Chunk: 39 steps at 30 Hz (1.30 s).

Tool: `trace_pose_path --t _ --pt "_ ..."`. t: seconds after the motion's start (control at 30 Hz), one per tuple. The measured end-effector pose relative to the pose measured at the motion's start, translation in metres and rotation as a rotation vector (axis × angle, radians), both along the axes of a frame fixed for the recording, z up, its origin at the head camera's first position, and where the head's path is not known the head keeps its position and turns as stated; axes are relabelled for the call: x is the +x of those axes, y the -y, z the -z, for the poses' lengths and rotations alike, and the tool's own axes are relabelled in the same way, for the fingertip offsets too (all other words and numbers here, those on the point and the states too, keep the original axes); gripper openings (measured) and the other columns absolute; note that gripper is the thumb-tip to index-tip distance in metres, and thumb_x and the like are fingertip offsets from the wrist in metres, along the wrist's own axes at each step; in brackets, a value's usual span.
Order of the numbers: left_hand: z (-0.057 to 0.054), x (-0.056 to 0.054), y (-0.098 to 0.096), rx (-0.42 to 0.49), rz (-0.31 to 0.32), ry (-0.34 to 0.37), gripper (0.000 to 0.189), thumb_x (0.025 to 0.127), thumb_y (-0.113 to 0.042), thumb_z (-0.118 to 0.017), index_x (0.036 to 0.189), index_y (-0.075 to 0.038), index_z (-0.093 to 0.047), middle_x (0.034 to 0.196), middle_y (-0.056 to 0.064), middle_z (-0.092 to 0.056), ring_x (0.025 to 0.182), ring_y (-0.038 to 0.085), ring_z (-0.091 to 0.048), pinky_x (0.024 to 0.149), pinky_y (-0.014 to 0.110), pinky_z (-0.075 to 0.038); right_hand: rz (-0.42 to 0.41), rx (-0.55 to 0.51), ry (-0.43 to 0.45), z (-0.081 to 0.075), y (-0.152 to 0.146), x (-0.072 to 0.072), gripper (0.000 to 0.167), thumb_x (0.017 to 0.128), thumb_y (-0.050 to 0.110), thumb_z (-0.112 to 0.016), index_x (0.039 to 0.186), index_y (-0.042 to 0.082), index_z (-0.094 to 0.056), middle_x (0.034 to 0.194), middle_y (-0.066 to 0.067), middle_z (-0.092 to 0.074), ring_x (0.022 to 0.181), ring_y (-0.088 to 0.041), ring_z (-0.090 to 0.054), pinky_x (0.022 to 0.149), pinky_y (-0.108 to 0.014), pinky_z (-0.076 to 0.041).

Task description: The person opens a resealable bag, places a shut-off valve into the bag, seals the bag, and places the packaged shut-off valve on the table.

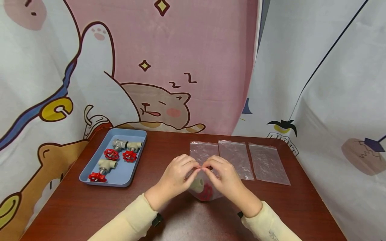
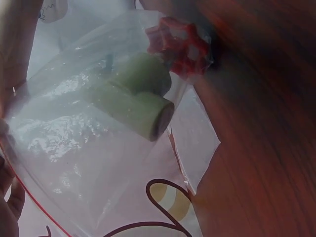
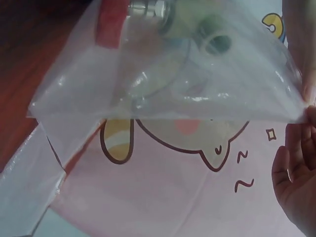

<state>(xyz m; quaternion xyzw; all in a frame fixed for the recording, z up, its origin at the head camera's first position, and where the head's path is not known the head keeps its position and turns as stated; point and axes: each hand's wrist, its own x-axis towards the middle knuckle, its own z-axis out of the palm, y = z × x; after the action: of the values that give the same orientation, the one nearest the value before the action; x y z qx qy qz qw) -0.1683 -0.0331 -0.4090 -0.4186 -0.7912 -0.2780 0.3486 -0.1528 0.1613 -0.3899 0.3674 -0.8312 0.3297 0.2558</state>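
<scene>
In the head view, my left hand [image 1: 176, 174] and right hand [image 1: 226, 175] meet fingertip to fingertip, pinching the top edge of a clear zip bag [image 2: 64, 138]. The bag hangs below them with a stop valve inside. Through the plastic show its cream pipe body [image 2: 133, 98] and red handwheel [image 1: 206, 193]. A red zip strip [image 2: 37, 201] runs along the bag's mouth in the left wrist view. From the right wrist view, the bag [image 3: 163, 94] spreads out toward the fingers at the right edge, with the valve's metal neck [image 3: 148, 8] showing through.
At the left of the brown table [image 1: 169, 214], a blue tray [image 1: 125, 179] holds three more valves with red handwheels. Flat clear bags [image 1: 236, 155] lie side by side behind and right of my hands, the rightmost bag [image 1: 268, 164] nearest the table's right edge. A printed cloth [image 1: 211, 67] hangs behind.
</scene>
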Motion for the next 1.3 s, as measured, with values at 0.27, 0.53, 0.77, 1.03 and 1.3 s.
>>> trace_pose_path --t 0.27,0.53,0.77,1.03,1.3 --pt "0.003 0.000 -0.001 -0.025 0.001 -0.010 0.006 0.083 -0.014 -0.070 0.086 -0.013 -0.065 0.084 -0.005 -0.062 0.079 0.011 -0.055 0.067 0.026 -0.046 -0.039 -0.073 0.011 0.004 -0.006 0.000 0.004 0.088 0.015 -0.066 0.085 0.013 -0.067 0.083 0.006 -0.063 0.074 -0.004 -0.054 0.066 -0.012 -0.041" --pt "0.002 0.000 0.001 -0.086 -0.024 -0.118 0.006 0.082 -0.013 -0.070 0.086 -0.012 -0.066 0.083 -0.004 -0.062 0.078 0.012 -0.057 0.067 0.027 -0.046 -0.028 -0.116 0.023 0.002 -0.015 0.001 0.013 0.078 0.000 -0.072 0.082 0.011 -0.067 0.079 0.004 -0.065 0.073 -0.008 -0.059 0.066 -0.016 -0.045" --pt "-0.001 0.002 0.002 -0.106 -0.010 -0.190 0.004 0.083 -0.012 -0.068 0.086 -0.010 -0.066 0.082 -0.003 -0.061 0.077 0.013 -0.057 0.067 0.027 -0.046 0.012 -0.122 0.056 0.001 -0.020 0.006 0.014 0.078 0.000 -0.073 0.083 0.013 -0.068 0.081 0.005 -0.066 0.072 -0.006 -0.059 0.066 -0.015 -0.045" --pt "-0.004 0.001 0.007 -0.130 -0.010 -0.205 0.007 0.081 -0.012 -0.070 0.086 -0.011 -0.066 0.082 -0.003 -0.061 0.078 0.013 -0.057 0.067 0.027 -0.046 -0.006 -0.176 -0.001 0.000 -0.021 0.005 0.010 0.079 0.001 -0.073 0.082 0.010 -0.069 0.081 0.004 -0.066 0.072 -0.007 -0.060 0.067 -0.017 -0.048" --pt "-0.006 -0.004 0.014 -0.138 -0.018 -0.181 0.008 0.080 -0.011 -0.070 0.086 -0.011 -0.065 0.083 -0.002 -0.061 0.079 0.014 -0.058 0.065 0.028 -0.046 0.023 -0.234 0.052 -0.002 -0.020 0.003 0.004 0.080 0.004 -0.072 0.084 0.004 -0.073 0.080 -0.002 -0.068 0.073 -0.012 -0.062 0.068 -0.017 -0.048"
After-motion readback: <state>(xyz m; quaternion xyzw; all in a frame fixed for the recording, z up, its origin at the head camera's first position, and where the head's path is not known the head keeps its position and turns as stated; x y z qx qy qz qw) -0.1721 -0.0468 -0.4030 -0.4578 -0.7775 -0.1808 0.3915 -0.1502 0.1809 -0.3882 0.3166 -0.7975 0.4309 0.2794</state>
